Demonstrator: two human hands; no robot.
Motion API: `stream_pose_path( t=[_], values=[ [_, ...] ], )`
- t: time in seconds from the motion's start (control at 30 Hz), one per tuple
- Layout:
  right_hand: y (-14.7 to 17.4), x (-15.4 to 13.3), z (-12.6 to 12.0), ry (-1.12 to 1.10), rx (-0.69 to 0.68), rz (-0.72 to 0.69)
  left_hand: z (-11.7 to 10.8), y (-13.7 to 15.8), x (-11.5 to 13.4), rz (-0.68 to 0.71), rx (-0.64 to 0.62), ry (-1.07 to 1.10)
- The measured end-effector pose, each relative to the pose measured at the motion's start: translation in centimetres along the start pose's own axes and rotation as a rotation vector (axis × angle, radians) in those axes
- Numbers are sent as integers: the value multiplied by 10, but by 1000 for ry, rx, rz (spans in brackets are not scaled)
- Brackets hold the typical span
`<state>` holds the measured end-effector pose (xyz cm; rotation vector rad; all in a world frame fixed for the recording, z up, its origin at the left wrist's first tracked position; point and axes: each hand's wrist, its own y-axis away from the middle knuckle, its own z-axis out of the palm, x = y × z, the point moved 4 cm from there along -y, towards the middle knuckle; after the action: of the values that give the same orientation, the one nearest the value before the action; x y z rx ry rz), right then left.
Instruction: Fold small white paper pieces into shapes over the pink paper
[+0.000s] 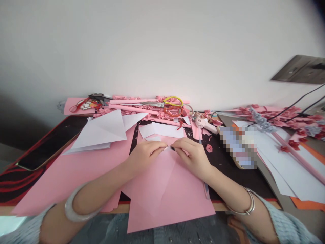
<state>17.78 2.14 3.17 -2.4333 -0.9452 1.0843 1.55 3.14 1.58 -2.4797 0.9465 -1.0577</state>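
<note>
Nearest, a large pink sheet (177, 203) is lying beneath the forearms and overhanging the front edge of the desk (220, 206). Just farther in, the left hand (146, 152) and the right hand (193, 154) are meeting above the sheet's upper part, their fingertips nearly touching. The fingertips of each hand are pressing together on a small pale piece (166, 148) between them (whether it is loose or belonging to the sheet, I cannot tell).

The step in hand seems to be fine shaping of paper, probably pressing or rolling a fold. The next move is likely calling for an even pinch from both sides, with neither hand pulling harder, so that the paper is not creasing askew.

Just beyond the fingertips, white paper strips (166, 129) are lying on the dark mat (256, 184). To the left, a white sheet (104, 132) is resting over more pink paper (83, 179); to the right, a small pink flower (209, 148) is sitting apart. Farther back, a glue gun (203, 123) is lying near scissors (160, 104), which are resting among pink paper stems (138, 109) by the wall (162, 47).
</note>
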Motion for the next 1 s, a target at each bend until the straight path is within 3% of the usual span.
stream_pose_path(
  t=[0.23,0.43,0.53,0.7,0.77,0.9,1.0],
  values=[
    [-2,2,2,25,-36,-20,2,2,-1,34,21,-95],
    [-1,25,-16,201,81,128,-6,-1,-13,-141,48,-38],
    [-4,26,-24,224,152,134,-10,-3,-18,-261,65,104],
    [-3,4,-4,119,-52,-97,2,-5,-14,-369,-103,519],
    [-1,0,3,111,-49,-123,9,-4,-11,-384,-183,661],
    [1,4,6,94,-22,-82,15,-3,-11,-408,-224,784],
    [1,8,2,74,-19,9,15,-2,-13,-432,-221,752]
  ],
)
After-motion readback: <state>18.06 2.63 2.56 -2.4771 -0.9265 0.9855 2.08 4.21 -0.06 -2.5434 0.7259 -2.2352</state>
